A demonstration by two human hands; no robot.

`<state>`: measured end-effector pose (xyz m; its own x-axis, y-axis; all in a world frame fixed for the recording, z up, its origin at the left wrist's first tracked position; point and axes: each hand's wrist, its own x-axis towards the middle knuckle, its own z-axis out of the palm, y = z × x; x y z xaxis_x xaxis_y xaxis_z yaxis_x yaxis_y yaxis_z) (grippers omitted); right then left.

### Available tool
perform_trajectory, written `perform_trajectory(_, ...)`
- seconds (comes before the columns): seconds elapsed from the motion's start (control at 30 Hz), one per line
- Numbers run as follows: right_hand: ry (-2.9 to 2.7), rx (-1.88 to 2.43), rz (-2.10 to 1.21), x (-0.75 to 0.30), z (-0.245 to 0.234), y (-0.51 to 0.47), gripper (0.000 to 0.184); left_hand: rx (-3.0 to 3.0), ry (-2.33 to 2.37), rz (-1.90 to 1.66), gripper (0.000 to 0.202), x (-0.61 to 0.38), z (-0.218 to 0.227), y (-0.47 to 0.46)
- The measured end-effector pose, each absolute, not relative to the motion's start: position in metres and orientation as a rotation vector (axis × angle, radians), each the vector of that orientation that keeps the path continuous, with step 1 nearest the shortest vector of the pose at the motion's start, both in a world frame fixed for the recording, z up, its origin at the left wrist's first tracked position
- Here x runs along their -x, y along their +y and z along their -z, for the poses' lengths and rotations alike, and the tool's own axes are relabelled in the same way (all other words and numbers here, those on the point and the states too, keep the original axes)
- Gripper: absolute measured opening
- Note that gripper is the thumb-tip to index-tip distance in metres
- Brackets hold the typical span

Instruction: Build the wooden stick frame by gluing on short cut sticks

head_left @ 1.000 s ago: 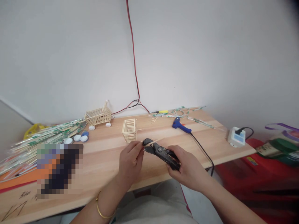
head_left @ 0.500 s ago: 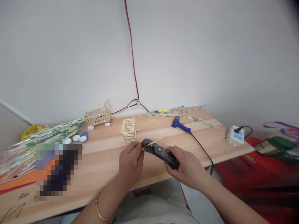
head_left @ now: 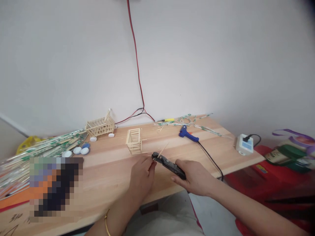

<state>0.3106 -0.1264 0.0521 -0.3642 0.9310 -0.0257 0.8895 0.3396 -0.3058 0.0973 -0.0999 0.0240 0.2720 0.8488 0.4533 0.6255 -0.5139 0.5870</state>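
My right hand (head_left: 193, 175) is wrapped round the handles of a black plier-like cutter (head_left: 169, 165), which points up and to the left. A thin wooden stick (head_left: 164, 149) lies across its jaws and sticks out beyond them on the far side. Close against the jaws, my left hand (head_left: 142, 172) has its fingertips pinched together on the near end of the stick, mostly hidden by the fingers. Just beyond my left hand, a small open frame of glued sticks (head_left: 134, 141) stands on the wooden table (head_left: 108, 183).
A stick cart (head_left: 100, 126) with white wheels stands at the back left, near bottle caps (head_left: 77, 150) and bundled wrapped sticks (head_left: 49, 144). Right of centre lies a blue glue gun (head_left: 189, 134), its cord running off the front edge. A white socket box (head_left: 244, 144) sits at the right end.
The cutter has turned slightly and its handles look closer together. The stick in its jaws now points more steeply upward. Both hands stay together while the view has shifted a little.
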Motion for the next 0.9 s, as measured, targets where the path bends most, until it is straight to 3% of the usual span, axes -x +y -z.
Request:
perform_trajectory(0.27,-2.475,1.672,-0.716,-0.319,-0.036,-0.109,0.049,-2.142,1.52,-0.603,0.019,-0.108,-0.011,-0.084)
perform_trajectory(0.6,-2.273,1.829,-1.295,-0.314,-0.047,-0.097,0.066,-2.132,1.558,-0.453,0.025,-0.112,-0.008,-0.074)
perform_trajectory(0.9,-2.217,1.829,-1.509,-0.317,-0.036,-0.089,0.073,-2.141,1.522,-0.361,0.025,-0.11,-0.008,-0.068)
